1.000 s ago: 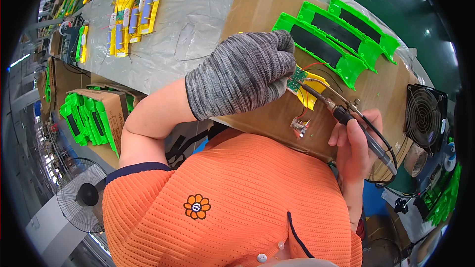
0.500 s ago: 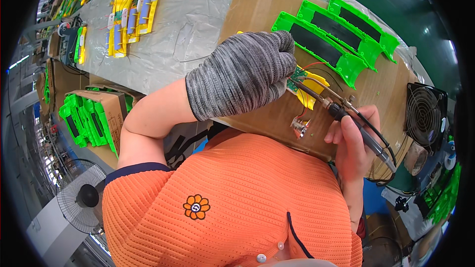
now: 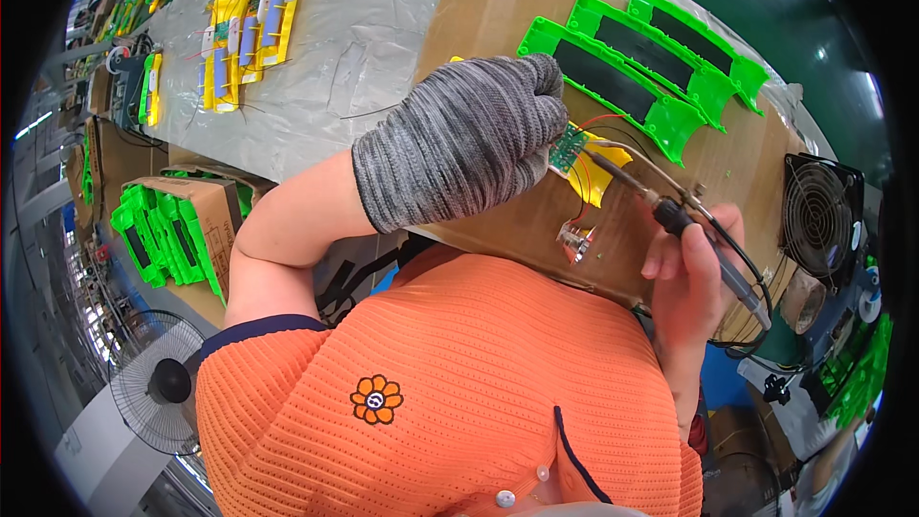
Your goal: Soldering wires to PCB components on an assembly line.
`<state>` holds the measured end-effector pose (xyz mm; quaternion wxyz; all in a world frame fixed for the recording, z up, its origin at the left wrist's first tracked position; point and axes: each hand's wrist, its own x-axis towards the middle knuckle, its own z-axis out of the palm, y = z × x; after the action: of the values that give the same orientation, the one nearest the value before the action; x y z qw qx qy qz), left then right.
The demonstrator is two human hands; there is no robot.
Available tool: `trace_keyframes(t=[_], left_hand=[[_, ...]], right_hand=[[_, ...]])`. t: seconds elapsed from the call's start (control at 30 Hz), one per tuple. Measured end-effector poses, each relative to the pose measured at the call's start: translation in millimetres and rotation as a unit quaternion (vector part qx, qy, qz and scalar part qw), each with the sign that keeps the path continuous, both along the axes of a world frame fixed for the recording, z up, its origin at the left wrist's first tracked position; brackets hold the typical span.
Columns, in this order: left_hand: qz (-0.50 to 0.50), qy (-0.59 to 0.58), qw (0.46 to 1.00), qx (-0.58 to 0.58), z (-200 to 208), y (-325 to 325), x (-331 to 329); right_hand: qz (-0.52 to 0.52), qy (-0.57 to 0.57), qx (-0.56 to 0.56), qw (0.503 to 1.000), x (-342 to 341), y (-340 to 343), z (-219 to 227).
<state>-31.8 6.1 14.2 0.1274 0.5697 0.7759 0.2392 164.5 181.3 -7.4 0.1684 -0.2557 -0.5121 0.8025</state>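
The left hand [image 3: 464,139], covered by a grey knitted glove, is curled closed over a small green circuit board [image 3: 569,148], which is pinched at the fingertips and held just above a sheet of cardboard [image 3: 498,14]. Red and black wires [image 3: 613,129] are seen leading off the board, and a yellow part [image 3: 595,182] lies directly under it. The bare right hand [image 3: 694,278] is wrapped shut around the dark handle of a soldering iron [image 3: 670,215], whose metal tip is pointed at the board's edge; whether it touches cannot be told. A small clear plug with wires [image 3: 574,241] rests on the cardboard between the two hands. Further along the cardboard, green plastic frames [image 3: 632,72] with black panels are laid side by side. A black fan [image 3: 818,215] stands to the right. On the grey table [image 3: 354,57], well apart to the left, yellow battery packs [image 3: 244,38] are set out.
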Motion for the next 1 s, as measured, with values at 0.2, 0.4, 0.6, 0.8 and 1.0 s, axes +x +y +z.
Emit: trace_keyframes(t=[0.2,0.4,0.6,0.8,1.0], left_hand=[[0.001,-0.003,1.0,-0.003,2,0,2],[-0.006,-0.007,1.0,-0.006,0,2,1],[0.019,0.047,0.999,0.002,10,19,2],[-0.037,0.047,0.994,-0.096,12,64,20],[-0.105,0.093,0.99,-0.018,8,67,20]], right_hand=[[-0.027,0.041,0.014,0.999,13,19,-3],[-0.073,0.049,-0.016,0.996,24,31,-4],[-0.1,0.072,-0.013,0.992,30,42,-2],[-0.106,0.092,-0.013,0.99,20,44,-6],[-0.104,0.1,-0.016,0.989,9,48,-9]])
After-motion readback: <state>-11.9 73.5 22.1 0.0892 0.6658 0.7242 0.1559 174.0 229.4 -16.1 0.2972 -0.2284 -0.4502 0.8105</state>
